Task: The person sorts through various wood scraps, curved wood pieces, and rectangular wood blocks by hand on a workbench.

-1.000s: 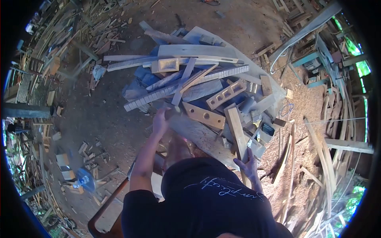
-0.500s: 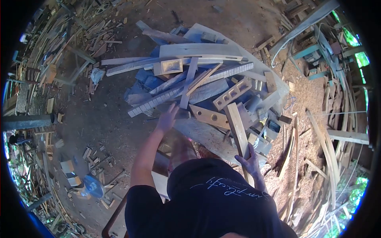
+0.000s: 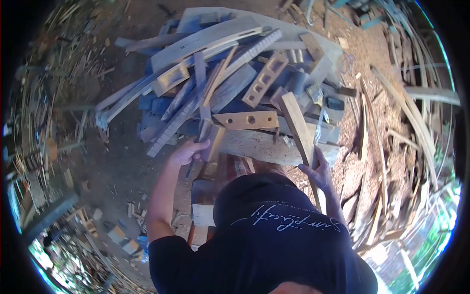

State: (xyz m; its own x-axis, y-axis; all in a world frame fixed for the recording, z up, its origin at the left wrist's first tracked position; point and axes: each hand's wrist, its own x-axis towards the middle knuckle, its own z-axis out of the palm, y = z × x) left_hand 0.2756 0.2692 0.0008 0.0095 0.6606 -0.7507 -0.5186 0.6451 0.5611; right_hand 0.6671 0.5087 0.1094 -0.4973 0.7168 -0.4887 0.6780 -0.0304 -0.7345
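Note:
My left hand [image 3: 188, 152] is closed on a short wooden block [image 3: 214, 142] at the near edge of the wood pile. To the right, my right hand [image 3: 317, 171] grips a long squared wooden beam [image 3: 298, 128], which slants up and to the left with its far end over the pile. Between the hands lies a wooden piece with three round holes [image 3: 249, 120]. Beyond it rests a piece with rectangular slots [image 3: 265, 81]. A block with a hollow [image 3: 173, 79] sits farther left on the pile.
Long grey planks [image 3: 205, 40] lie across the back of the pile. Wood shavings [image 3: 364, 127] and long strips cover the ground at the right. Scrap wood is scattered at the left, and a small white-topped box [image 3: 203, 214] stands near my body.
My left hand, open before near the pile, has closed on the short block. The view has turned, so the pile appears rotated and higher. My right hand still holds the beam.

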